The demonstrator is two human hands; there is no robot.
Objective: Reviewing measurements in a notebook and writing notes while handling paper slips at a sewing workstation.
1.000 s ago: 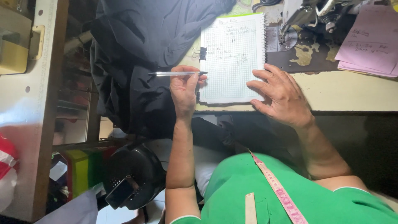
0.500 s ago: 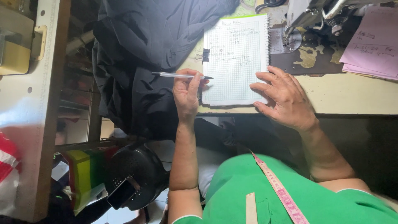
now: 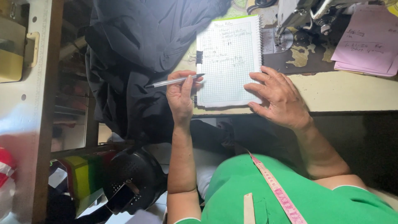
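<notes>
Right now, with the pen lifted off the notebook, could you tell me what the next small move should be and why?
Probably swing the pen tip onto the notebook. The left hand holds the pen level beside the page's left edge, its tip at the margin, not touching paper. The right hand already lies flat on the lower right corner, steadying the page.

Our left hand turns the pen while the view drifts

Over the last second our left hand (image 3: 181, 94) has eased slightly away from the spiral-bound squared-paper notebook (image 3: 229, 62), and the slim silver pen (image 3: 174, 81) it pinches has tilted, its tip now raised toward the black clip on the page edge. Our right hand (image 3: 280, 96) has spread its fingers a little on the lower page. The camera has shifted, so the cream bench (image 3: 352, 91) sits slightly lower in view.
</notes>
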